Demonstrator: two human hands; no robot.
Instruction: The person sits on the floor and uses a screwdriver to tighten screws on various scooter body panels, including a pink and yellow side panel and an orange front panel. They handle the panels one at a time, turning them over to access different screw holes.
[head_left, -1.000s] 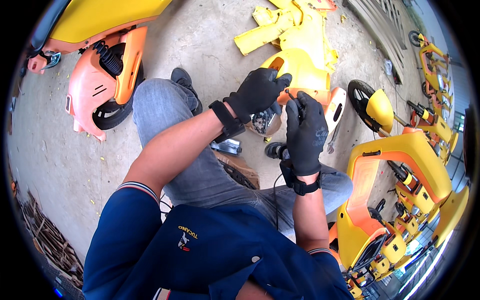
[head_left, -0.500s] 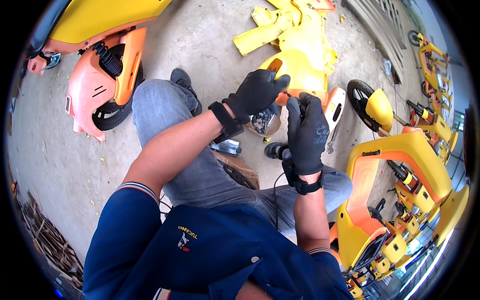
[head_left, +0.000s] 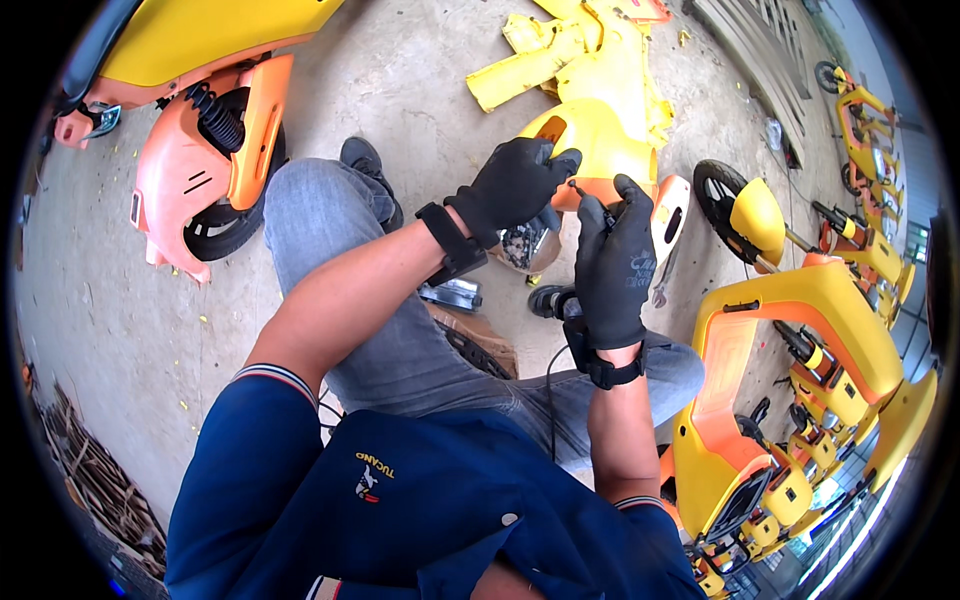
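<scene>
Both my hands wear black gloves. A yellow-and-orange scooter body panel lies before me between my knees. My left hand is closed at the panel's near left side, thumb and forefinger together by its orange edge; its other fingers are mostly hidden. To the right, my right hand holds a slim dark tool like a screwdriver between thumb and fingers, one finger raised off it. The tool's tip points up-left to the panel's orange edge; I cannot tell if it touches. Below my left hand a clear-fronted lamp-like part partly shows.
Yellow panels lie on the concrete floor ahead. A scooter front with a wheel stands left. At right are a loose wheel, a large yellow-orange frame cover and several scooters. A cardboard piece lies between my legs.
My right hand's fingers have spread, one finger lifting away and rightward from the tool, which now shows more. The left hand has barely moved.
</scene>
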